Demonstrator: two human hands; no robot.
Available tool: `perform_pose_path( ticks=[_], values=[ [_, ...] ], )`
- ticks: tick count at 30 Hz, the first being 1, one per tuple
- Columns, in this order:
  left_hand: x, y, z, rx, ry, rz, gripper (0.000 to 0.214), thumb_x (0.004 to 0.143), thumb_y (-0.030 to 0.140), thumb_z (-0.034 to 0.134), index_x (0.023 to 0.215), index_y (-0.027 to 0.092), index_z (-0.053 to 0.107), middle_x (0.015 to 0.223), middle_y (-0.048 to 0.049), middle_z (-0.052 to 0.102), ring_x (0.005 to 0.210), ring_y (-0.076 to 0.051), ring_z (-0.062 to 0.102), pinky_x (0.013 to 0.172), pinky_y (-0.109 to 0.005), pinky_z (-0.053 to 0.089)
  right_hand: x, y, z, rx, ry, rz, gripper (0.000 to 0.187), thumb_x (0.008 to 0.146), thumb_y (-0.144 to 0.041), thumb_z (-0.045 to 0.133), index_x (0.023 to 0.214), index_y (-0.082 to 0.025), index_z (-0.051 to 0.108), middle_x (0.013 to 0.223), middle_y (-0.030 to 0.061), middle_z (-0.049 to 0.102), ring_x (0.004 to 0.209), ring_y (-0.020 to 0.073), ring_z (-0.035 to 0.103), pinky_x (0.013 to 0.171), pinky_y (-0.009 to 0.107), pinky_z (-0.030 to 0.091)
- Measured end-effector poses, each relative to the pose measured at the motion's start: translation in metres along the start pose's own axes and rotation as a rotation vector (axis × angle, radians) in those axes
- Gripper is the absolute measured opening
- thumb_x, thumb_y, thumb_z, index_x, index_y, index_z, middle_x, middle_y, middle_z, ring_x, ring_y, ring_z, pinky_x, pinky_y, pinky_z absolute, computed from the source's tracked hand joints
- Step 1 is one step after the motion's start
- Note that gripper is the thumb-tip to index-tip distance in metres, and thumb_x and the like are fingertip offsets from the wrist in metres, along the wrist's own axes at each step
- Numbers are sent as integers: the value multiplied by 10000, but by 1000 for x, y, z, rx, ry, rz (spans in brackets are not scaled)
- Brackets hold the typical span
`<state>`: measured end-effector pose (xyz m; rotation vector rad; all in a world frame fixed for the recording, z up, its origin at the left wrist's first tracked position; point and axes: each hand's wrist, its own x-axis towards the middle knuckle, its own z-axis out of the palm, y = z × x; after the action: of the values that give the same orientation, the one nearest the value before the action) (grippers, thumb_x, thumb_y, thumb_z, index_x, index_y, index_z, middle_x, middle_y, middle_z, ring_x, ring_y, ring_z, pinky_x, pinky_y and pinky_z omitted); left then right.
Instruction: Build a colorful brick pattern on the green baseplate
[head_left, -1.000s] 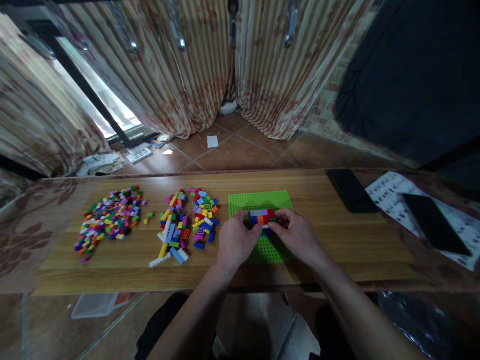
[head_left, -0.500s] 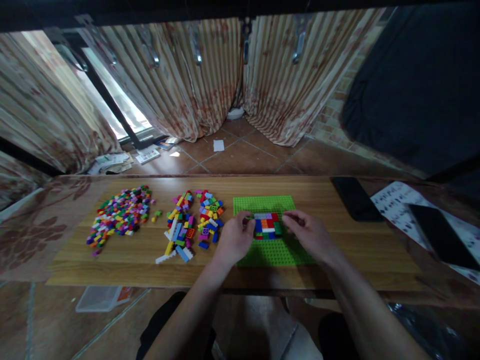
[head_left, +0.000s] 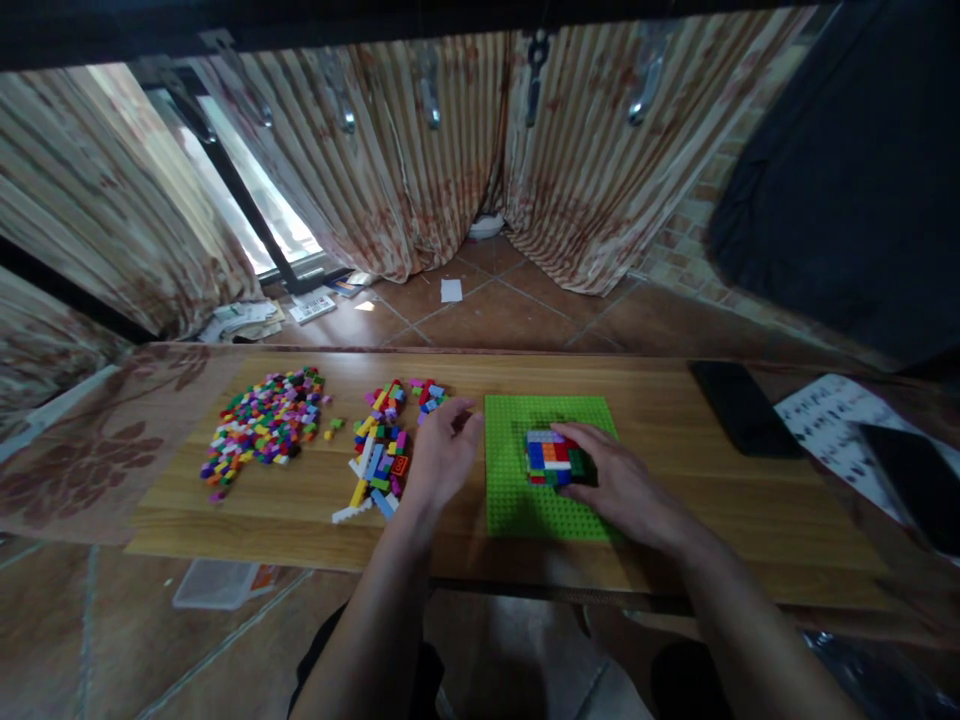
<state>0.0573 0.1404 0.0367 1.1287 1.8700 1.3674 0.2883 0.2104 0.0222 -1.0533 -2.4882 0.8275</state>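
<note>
A block of multicoloured toy bricks (head_left: 546, 453) stands on the green studded baseplate (head_left: 510, 512). Thumb and fingers of my right hand (head_left: 622, 480) close around the block's right side, hiding part of it. My left hand (head_left: 444, 452) hovers left of the baseplate, its thumb and fingers apart and nothing seen between them. It covers much of the nearer group of loose bricks (head_left: 429, 392). Just beyond it lies another group with longer white, blue and yellow bricks (head_left: 375, 460).
A large heap of small mixed bricks (head_left: 262, 420) spreads over the left of the wooden board (head_left: 300, 525). On the right lie a black phone (head_left: 742, 410), a printed sheet (head_left: 829, 415) and a second dark device (head_left: 911, 480). A clear plastic container (head_left: 215, 584) sits on the floor.
My left hand has moved left, off the brick block and over the loose bricks. My right hand has come in around the block's right side. The camera view has shifted slightly.
</note>
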Motion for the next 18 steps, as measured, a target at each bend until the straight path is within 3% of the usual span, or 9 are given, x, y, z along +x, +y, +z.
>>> perform_pose_path(
  ticks=[5, 10, 12, 16, 18],
  values=[
    [8, -5, -12, -130, 141, -48, 316, 762, 323, 635, 1010, 135, 696, 786, -30, 699, 713, -146, 639, 661, -242, 497, 7, -3, 4, -6, 31, -29, 696, 726, -175, 722, 1372, -291, 491, 1375, 76, 547, 1281, 275, 518, 1087, 520, 402],
    [8, 1, -22, -238, 173, -73, 316, 723, 338, 655, 964, 138, 692, 768, -12, 682, 688, -130, 627, 646, -236, 488, 9, -5, -5, 65, 9, -29, 702, 750, -318, 739, 1396, -290, 465, 1431, 80, 508, 1310, 280, 494, 1094, 511, 398],
    [7, 3, -27, -243, 173, -71, 290, 720, 331, 657, 938, 143, 694, 773, -9, 681, 698, -127, 627, 651, -231, 484, 13, -3, -9, 132, 104, 13, 616, 808, -406, 683, 1379, -285, 486, 1422, 81, 527, 1284, 281, 519, 1071, 505, 420],
    [6, 8, -38, -286, 204, -86, 281, 717, 337, 679, 918, 140, 693, 794, -12, 697, 699, -119, 627, 649, -222, 475, 27, -2, -7, 235, 420, 155, 405, 913, -460, 502, 1222, -226, 616, 1210, 110, 676, 1105, 272, 635, 959, 479, 496],
    [6, 12, -43, -291, 237, -95, 301, 714, 345, 695, 930, 134, 694, 795, -16, 701, 684, -115, 624, 639, -218, 473, 35, -6, -2, 206, 459, 164, 404, 926, -467, 469, 1185, -207, 638, 1182, 119, 689, 1093, 274, 637, 961, 478, 488]
  ],
)
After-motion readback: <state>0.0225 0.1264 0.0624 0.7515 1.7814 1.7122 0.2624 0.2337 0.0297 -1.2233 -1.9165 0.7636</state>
